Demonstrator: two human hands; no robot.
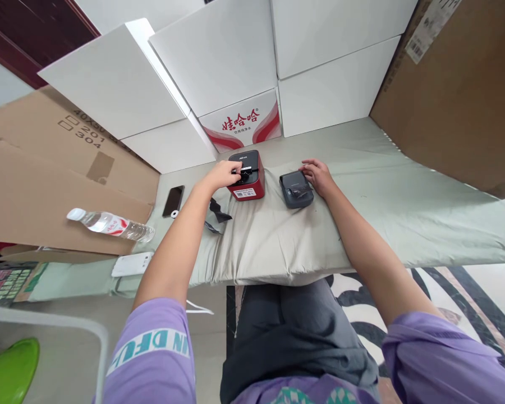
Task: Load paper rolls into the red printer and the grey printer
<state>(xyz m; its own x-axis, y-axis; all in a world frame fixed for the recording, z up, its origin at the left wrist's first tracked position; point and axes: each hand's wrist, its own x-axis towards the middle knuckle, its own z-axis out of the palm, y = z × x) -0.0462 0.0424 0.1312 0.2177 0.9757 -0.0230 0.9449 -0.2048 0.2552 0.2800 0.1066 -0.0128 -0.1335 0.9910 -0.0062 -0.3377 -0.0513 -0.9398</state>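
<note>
Out in front, my left hand (221, 175) is over the top of a small boxy device (255, 188) with a black top and red sides. Thumb and fingers pinch at its top beside a small black part with a pale strip; what they hold is hard to make out. A printed white label shows on the device's front. To its right lies a dark grey, rounded handheld device (297, 191) with a glossy flap. Resting at that device's upper right edge, my right hand (318, 177) has its fingers loosely extended and grips nothing.
Crumpled black strips (219, 212), a dark phone (174, 201) and a small white roll (174, 214) lie left on the green cloth (269, 247). A water bottle (113, 224) lies tilted against a cardboard box (59, 185). White boxes (219, 50) stand behind; another cardboard box (458, 106) is right.
</note>
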